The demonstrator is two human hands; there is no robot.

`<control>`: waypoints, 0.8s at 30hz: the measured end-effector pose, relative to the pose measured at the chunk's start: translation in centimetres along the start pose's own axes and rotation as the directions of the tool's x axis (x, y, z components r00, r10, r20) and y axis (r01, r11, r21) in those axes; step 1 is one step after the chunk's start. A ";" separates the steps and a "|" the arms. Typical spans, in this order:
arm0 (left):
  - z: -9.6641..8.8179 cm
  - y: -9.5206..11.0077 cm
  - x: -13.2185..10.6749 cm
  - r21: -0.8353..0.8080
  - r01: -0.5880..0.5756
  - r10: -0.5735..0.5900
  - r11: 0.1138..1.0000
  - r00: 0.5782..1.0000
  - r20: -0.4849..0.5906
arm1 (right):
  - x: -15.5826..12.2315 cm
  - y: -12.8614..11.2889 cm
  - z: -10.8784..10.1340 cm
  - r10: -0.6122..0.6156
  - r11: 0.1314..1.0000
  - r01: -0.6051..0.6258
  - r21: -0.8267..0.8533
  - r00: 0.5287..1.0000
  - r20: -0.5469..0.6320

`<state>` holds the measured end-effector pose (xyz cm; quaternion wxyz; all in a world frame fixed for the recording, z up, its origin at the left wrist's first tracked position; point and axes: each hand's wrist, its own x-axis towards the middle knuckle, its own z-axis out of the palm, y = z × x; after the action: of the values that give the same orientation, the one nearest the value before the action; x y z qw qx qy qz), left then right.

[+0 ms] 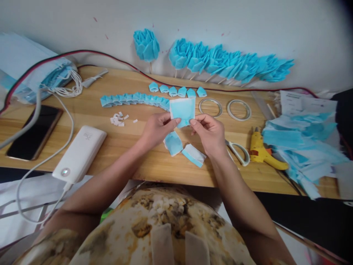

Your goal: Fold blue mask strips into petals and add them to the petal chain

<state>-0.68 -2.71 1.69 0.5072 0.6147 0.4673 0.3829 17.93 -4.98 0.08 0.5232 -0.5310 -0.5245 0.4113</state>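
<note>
Both hands pinch the lower edge of a blue and white square piece of fabric (182,109), which looks like cut face-mask material. My left hand (158,127) grips its lower left corner, and my right hand (208,130) its lower right. Just below lie a loose blue piece (173,143) and a white piece with a blue edge (194,154). Behind the held square, a row of folded blue petals (135,99) runs to the left. Several small folded blue pieces (173,91) stand farther back.
Blue fabric flowers (216,60) on sticks lean along the wall. On the right are tape rolls (239,110), scissors (239,152), a yellow glue gun (259,151) and blue scraps (298,136). A power bank (79,154), a phone (34,132) and stacked masks (38,70) lie left.
</note>
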 end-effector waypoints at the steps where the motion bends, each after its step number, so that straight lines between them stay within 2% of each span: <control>1: 0.0 0.0 0.0 -0.006 0.002 -0.002 1.000 1.000 0.003 | 0.0 -0.1 0.0 -0.001 1.000 0.001 0.002 1.000 -0.001; 9: -0.6 -0.2 0.4 -0.048 0.004 -0.002 0.999 0.999 0.039 | 0.5 -0.3 -0.2 0.061 0.986 -0.059 0.155 0.998 -0.010; 14: -0.9 -0.1 0.6 -0.117 -0.041 0.019 0.992 0.983 -0.183 | 1.0 0.0 -0.7 0.043 0.983 -0.029 0.180 0.996 -0.072; 16: -0.6 0.3 0.4 -0.109 -0.029 0.012 0.994 0.988 -0.152 | 1.0 0.0 -0.7 0.033 0.984 -0.019 0.177 0.997 -0.075; 20: 0.0 0.8 -0.1 -0.051 0.036 -0.035 0.998 0.999 0.015 | 0.9 0.1 -0.5 0.020 0.987 -0.007 0.162 0.996 -0.083; 24: 0.2 0.5 -0.2 -0.004 0.060 -0.060 0.998 0.998 0.035 | 0.8 0.0 -0.3 0.024 0.988 -0.014 0.155 0.998 -0.063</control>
<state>-0.48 -2.98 2.11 0.5279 0.6058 0.4756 0.3579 18.35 -4.25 0.21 0.5756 -0.5066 -0.4689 0.4384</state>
